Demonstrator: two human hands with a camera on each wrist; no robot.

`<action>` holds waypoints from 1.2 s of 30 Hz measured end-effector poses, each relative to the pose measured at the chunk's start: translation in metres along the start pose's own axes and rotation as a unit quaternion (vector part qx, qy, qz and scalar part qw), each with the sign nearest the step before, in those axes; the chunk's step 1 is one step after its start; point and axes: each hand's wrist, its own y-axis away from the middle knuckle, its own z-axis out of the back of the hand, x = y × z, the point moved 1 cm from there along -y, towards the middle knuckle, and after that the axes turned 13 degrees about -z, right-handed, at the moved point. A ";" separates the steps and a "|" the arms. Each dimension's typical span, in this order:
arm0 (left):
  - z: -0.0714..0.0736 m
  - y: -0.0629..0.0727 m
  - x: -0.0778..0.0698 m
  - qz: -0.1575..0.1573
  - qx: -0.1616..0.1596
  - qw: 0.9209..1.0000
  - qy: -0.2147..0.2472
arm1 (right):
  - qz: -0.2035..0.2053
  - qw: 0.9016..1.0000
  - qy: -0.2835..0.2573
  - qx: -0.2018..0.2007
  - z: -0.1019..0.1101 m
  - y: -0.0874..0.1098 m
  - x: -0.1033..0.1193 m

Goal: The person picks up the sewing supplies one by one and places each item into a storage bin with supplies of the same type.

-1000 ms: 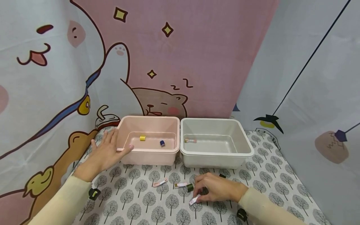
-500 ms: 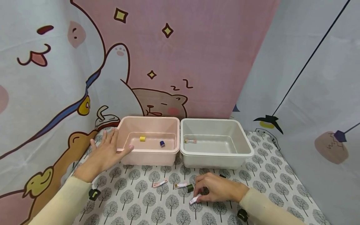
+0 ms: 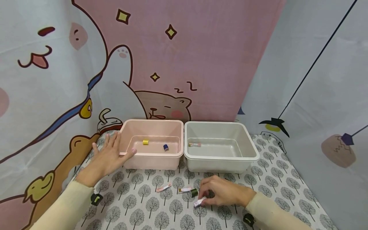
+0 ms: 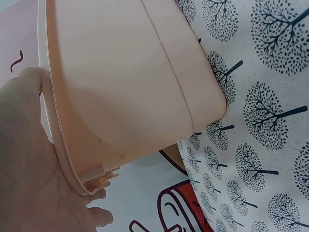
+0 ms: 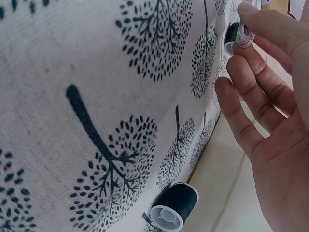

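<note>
My left hand [image 3: 104, 161] rests on the left end of the pink bin [image 3: 155, 161], its fingers spread and straight over the rim. In the right wrist view, my right hand [image 5: 275, 96] pinches a small white-and-pink rolled measuring tape [image 5: 245, 34] between thumb and fingertips, low over the cloth. Close by lies a green thread spool [image 3: 194, 192], beside another rolled tape [image 3: 185, 190] with a gold-coloured end. A pink-and-white tape [image 3: 164, 187] lies further left. A dark thread spool [image 5: 175, 207] lies near my right palm, mostly hidden in the head view.
Inside the pink bin lie a yellow spool [image 3: 145, 142] and a blue spool [image 3: 165, 147]. The white bin [image 3: 221, 164] stands against its right side and holds one rolled tape [image 3: 195, 145]. A tree-patterned cloth [image 3: 149, 214] covers the table, with printed curtains behind.
My right hand and the tape it pinches have shifted slightly away from me. My left hand stays in place on the pink bin.
</note>
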 end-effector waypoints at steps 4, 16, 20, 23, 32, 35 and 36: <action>-0.001 -0.001 0.000 0.000 0.000 1.000 -0.002 | -0.008 1.000 0.003 -0.003 0.003 0.001 0.002; -0.002 0.000 0.001 0.000 0.000 1.000 0.000 | 0.004 0.999 0.022 -0.049 0.019 0.001 0.007; -0.001 0.000 0.001 0.000 0.000 1.000 -0.003 | 0.013 0.997 0.030 -0.068 0.026 0.002 0.009; -0.001 0.000 0.000 0.000 -0.001 1.000 -0.005 | 0.007 0.997 0.028 -0.073 0.029 0.003 0.009; -0.001 0.000 0.000 0.001 0.001 1.000 -0.004 | 0.022 0.995 0.033 -0.092 0.040 0.004 0.010; -0.001 -0.001 0.000 0.001 0.001 1.000 -0.003 | 0.028 0.994 0.036 -0.098 0.044 0.004 0.011; -0.001 -0.001 0.000 0.001 0.001 1.000 -0.003 | 0.030 0.994 0.035 -0.099 0.044 0.004 0.011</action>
